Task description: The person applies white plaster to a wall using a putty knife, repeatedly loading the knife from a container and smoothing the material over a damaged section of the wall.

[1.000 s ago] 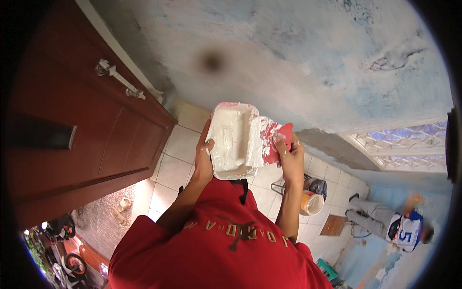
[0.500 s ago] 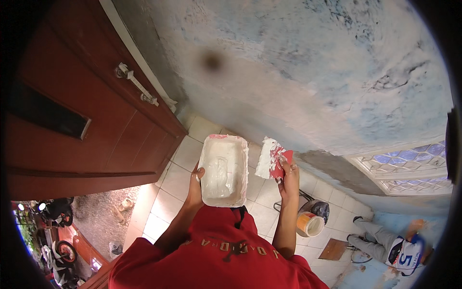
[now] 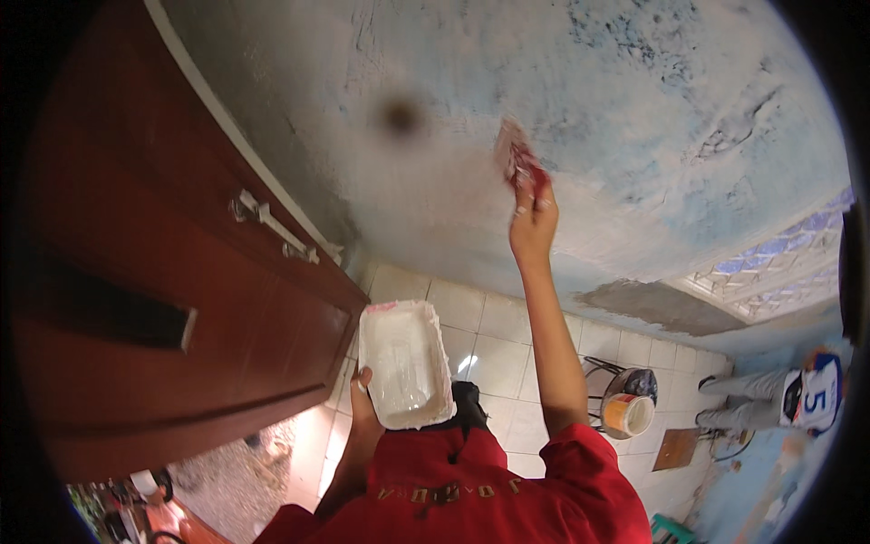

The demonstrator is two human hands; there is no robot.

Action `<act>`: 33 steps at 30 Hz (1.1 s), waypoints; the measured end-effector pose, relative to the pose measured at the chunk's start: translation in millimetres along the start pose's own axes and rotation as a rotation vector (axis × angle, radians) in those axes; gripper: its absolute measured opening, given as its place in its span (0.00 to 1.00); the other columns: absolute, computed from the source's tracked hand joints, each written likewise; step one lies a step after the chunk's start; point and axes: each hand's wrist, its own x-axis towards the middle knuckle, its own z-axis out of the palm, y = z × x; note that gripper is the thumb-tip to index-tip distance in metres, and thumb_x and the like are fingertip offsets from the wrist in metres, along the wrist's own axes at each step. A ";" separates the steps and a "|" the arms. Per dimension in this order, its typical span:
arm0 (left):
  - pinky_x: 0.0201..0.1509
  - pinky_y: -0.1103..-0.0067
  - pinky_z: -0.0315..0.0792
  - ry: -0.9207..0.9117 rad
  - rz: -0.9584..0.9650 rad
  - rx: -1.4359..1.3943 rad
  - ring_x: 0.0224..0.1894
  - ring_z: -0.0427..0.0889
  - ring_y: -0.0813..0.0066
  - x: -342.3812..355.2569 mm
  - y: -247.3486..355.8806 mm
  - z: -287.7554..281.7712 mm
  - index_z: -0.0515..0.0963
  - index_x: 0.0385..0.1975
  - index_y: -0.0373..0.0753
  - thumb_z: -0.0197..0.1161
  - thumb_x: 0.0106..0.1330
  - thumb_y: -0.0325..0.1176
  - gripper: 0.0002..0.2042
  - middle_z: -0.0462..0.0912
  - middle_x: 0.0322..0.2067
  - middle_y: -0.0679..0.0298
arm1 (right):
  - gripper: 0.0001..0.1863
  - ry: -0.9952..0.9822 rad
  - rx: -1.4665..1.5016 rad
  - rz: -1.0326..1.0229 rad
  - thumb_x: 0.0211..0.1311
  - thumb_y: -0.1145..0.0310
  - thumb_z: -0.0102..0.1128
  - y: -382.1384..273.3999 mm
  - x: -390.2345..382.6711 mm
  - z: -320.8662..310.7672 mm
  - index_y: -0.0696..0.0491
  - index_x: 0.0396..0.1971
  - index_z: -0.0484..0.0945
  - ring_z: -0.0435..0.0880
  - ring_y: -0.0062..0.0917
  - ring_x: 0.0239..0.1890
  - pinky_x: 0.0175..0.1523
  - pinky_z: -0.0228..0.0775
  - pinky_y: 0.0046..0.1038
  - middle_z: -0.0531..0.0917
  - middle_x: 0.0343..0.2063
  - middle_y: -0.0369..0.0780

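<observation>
Close in, there's the tray (image 3: 441, 355), long axis running away from the red shirt (image 3: 517, 490), and the left grip (image 3: 363, 397) has its left edge, thumb showing, other fingers hidden. Further out, arm extended, here's the right grip (image 3: 533, 227), closed firmly round the scraper (image 3: 517, 156)! That blade juts past the fingertips, up and slightly left, at the wall (image 3: 625, 136). Right's clearly the nearer to it; tray sits well apart, below and left. Contact? Too blurred to call.
</observation>
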 end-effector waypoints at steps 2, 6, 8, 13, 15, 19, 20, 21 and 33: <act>0.63 0.65 0.71 -0.054 -0.018 -0.013 0.59 0.75 0.60 -0.5 21.2 -17.8 0.61 0.67 0.34 0.59 0.62 0.53 0.38 0.73 0.58 0.53 | 0.30 0.169 -0.931 -0.983 0.59 0.75 0.58 -9.4 27.2 37.0 0.49 0.64 0.70 0.77 0.33 0.55 0.56 0.69 0.39 0.78 0.56 0.39; 0.63 0.61 0.71 0.009 -0.091 0.010 0.59 0.76 0.55 13.6 51.7 -62.8 0.63 0.65 0.33 0.61 0.60 0.52 0.37 0.75 0.57 0.52 | 0.33 0.140 -1.380 -0.890 0.57 0.73 0.53 64.3 55.1 64.2 0.48 0.67 0.68 0.75 0.38 0.58 0.58 0.66 0.40 0.74 0.61 0.40; 0.63 0.61 0.70 0.135 -0.166 0.038 0.59 0.75 0.55 20.4 67.0 -77.4 0.63 0.65 0.33 0.61 0.59 0.52 0.39 0.73 0.58 0.51 | 0.31 0.062 -1.415 -0.846 0.61 0.71 0.50 130.7 44.2 64.3 0.47 0.67 0.67 0.74 0.35 0.60 0.59 0.65 0.40 0.73 0.63 0.39; 0.62 0.62 0.70 0.087 -0.115 0.064 0.59 0.74 0.54 37.3 92.5 -110.9 0.62 0.66 0.33 0.60 0.59 0.53 0.39 0.72 0.59 0.50 | 0.29 0.004 -1.474 -0.748 0.62 0.72 0.49 173.8 9.7 72.3 0.47 0.66 0.68 0.73 0.32 0.62 0.61 0.62 0.41 0.74 0.62 0.39; 0.62 0.62 0.71 0.077 -0.117 0.054 0.59 0.75 0.54 38.9 97.0 -127.0 0.62 0.66 0.33 0.60 0.59 0.53 0.39 0.73 0.58 0.50 | 0.30 0.021 -1.444 -0.755 0.61 0.72 0.49 134.5 12.2 84.5 0.47 0.66 0.68 0.73 0.32 0.61 0.59 0.63 0.41 0.74 0.61 0.40; 0.61 0.62 0.71 0.032 -0.167 0.018 0.58 0.75 0.54 41.4 92.1 -142.5 0.62 0.66 0.33 0.59 0.58 0.54 0.40 0.73 0.57 0.51 | 0.31 0.240 -1.322 -0.860 0.58 0.74 0.51 30.7 50.3 108.9 0.48 0.66 0.68 0.74 0.34 0.59 0.55 0.64 0.41 0.75 0.59 0.40; 0.61 0.62 0.71 0.020 -0.182 0.019 0.57 0.75 0.54 42.5 92.3 -143.7 0.62 0.66 0.33 0.59 0.58 0.55 0.40 0.73 0.57 0.51 | 0.31 0.277 -1.393 -0.891 0.59 0.74 0.51 23.4 62.4 111.8 0.48 0.66 0.68 0.74 0.34 0.59 0.56 0.64 0.41 0.75 0.59 0.41; 0.61 0.62 0.71 0.015 -0.185 0.024 0.57 0.75 0.54 43.0 91.2 -146.0 0.62 0.66 0.33 0.59 0.58 0.55 0.40 0.73 0.57 0.51 | 0.30 0.311 -1.463 -0.923 0.59 0.74 0.51 20.7 66.5 112.9 0.49 0.65 0.68 0.74 0.33 0.59 0.56 0.65 0.41 0.75 0.59 0.41; 0.60 0.63 0.71 0.000 -0.152 0.026 0.58 0.75 0.55 41.6 93.8 -159.1 0.63 0.65 0.33 0.57 0.58 0.54 0.39 0.73 0.57 0.51 | 0.29 0.277 -1.369 -0.982 0.57 0.77 0.51 58.8 43.9 60.1 0.55 0.62 0.71 0.76 0.43 0.57 0.54 0.67 0.39 0.78 0.57 0.46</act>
